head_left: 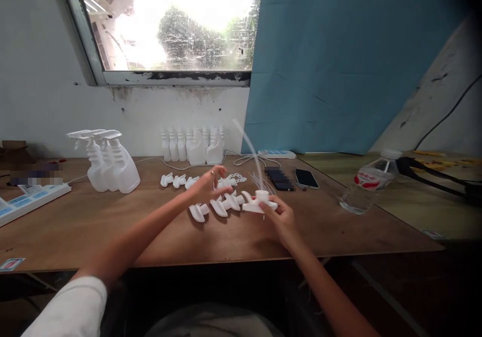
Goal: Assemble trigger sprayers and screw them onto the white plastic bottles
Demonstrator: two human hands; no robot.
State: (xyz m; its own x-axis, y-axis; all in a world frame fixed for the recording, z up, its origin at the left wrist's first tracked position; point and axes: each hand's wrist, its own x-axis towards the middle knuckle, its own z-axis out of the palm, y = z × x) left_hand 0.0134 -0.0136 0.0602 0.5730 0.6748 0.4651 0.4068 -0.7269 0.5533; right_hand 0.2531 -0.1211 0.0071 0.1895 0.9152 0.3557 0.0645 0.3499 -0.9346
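Spray top (253,207) is resting in the right hand (283,220), up above the front part of the table (169,246), with its cap end facing up. Right thumb and fingers are pinching in around its body. A clear tube (257,162) is standing up out of the cap and bending over to the left.

Left hand (205,186) is hanging just beside, over the loose tops (219,207). Its fingers are curling a bit and sitting well apart, and it seems to be holding nothing. I cannot tell if its fingertips are touching the top behind them.

To do this well, the right hand should be gripping snugly but not squashing, with its thumb staying clear of the tube. The tube is looking bendy, so any push should be coming from low down, near the cap. The left fingers should be staying high enough that they are not knocking the loose tops.

Little rings (236,177) are lying behind the left fingers. Thin tubes (266,183) are lying behind the right hand, near a phone (307,178). White bottles (196,148) are standing by the wall (131,118), and a water bottle (367,184) is standing off to the right.
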